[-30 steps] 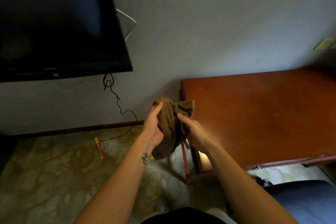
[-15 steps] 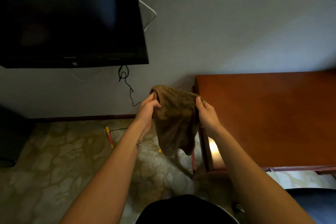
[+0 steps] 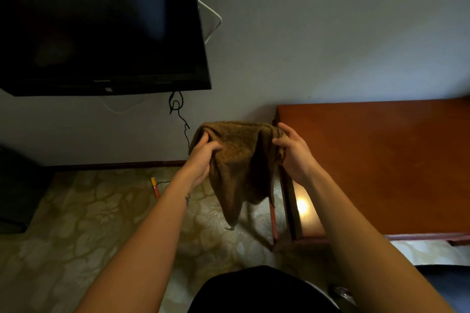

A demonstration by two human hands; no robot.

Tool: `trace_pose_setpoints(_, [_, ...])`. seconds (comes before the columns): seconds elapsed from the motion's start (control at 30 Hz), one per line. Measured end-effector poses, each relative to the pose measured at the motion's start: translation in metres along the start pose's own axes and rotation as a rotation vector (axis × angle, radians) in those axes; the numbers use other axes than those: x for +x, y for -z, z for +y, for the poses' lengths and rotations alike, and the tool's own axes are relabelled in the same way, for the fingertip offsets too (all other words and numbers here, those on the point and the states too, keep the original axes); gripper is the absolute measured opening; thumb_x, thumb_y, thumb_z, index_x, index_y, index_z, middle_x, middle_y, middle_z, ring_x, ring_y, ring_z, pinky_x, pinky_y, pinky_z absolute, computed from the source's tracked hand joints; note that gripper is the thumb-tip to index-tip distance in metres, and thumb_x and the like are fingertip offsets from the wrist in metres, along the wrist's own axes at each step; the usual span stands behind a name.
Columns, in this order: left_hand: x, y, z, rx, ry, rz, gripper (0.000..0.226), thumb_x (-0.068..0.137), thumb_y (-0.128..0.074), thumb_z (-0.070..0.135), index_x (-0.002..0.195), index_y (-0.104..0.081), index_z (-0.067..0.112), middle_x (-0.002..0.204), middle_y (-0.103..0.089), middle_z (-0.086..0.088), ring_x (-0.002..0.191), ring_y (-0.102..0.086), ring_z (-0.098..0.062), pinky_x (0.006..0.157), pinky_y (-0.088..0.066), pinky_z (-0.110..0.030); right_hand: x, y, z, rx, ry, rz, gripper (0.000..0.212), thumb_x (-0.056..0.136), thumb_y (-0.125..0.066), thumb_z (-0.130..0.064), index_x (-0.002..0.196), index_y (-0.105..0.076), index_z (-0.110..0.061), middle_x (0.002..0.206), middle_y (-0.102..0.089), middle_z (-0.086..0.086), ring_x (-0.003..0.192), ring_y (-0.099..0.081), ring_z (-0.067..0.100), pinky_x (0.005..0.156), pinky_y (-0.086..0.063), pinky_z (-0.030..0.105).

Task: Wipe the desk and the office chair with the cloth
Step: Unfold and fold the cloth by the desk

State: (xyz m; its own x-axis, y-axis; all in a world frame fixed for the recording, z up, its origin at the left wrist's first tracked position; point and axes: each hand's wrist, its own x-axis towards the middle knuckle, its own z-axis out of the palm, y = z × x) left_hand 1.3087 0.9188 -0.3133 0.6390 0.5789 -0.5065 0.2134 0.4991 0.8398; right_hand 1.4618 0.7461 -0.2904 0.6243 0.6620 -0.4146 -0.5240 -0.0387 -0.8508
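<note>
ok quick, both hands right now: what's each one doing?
Left hand: grips the left top edge of the brown cloth.
Right hand: pinches the cloth's right top edge; the cloth hangs spread between both hands.

A plain pale grey wall [image 3: 330, 33] fills the upper part of the view. A black flat television [image 3: 101, 20] hangs on it at the left, and a thin black cable [image 3: 178, 109] hangs down below its corner. A dark wooden baseboard [image 3: 114, 166] runs along the floor. The carpet [image 3: 76, 223] is yellowish with a flower pattern. The reddish-brown desk [image 3: 381, 160] stands against the wall at the right, and a warm spot of light [image 3: 302, 206] shines under its edge.
</note>
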Motion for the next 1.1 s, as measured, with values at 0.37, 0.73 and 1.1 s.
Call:
trace_pose_setpoints(0.37, [0.015, 0.025, 0.01, -0.332, 0.139, 0.214, 0.034, 0.098, -0.045, -0.008, 0.129, -0.054, 0.001, 0.124, -0.056, -0.019, 0.113, -0.061, -0.029, 0.089, -0.053, -0.032, 0.012, 0.007, 0.003, -0.229, 0.079, 0.076, 0.044, 0.104, -0.043, 0.001, 0.14, -0.057, -0.021, 0.136, -0.057, 0.012, 0.111, -0.065, 0.024, 0.1, -0.054, 0.039])
trace_pose_setpoints(0.73, [-0.007, 0.028, 0.015, 0.247, -0.173, 0.359, 0.058, 0.093, -0.049, -0.013, 0.133, -0.063, 0.026, 0.125, -0.059, -0.005, 0.097, -0.063, -0.017, 0.053, -0.052, -0.014, 0.015, 0.021, -0.011, -0.974, 0.19, 0.129, 0.053, 0.099, -0.033, 0.002, 0.139, -0.058, -0.023, 0.143, -0.055, 0.009, 0.137, -0.046, 0.028, 0.113, -0.042, 0.046])
trace_pose_setpoints(1.1, [0.005, 0.043, 0.022, 0.339, -0.167, 0.629, 0.03, 0.087, -0.071, 0.004, 0.089, -0.056, 0.029, 0.127, -0.05, -0.01, 0.094, -0.059, -0.023, 0.067, -0.053, -0.028, 0.013, 0.025, -0.016, -1.008, 0.286, 0.241, 0.039, 0.105, -0.042, -0.011, 0.141, -0.058, -0.016, 0.141, -0.059, 0.007, 0.135, -0.049, 0.029, 0.113, -0.041, 0.04])
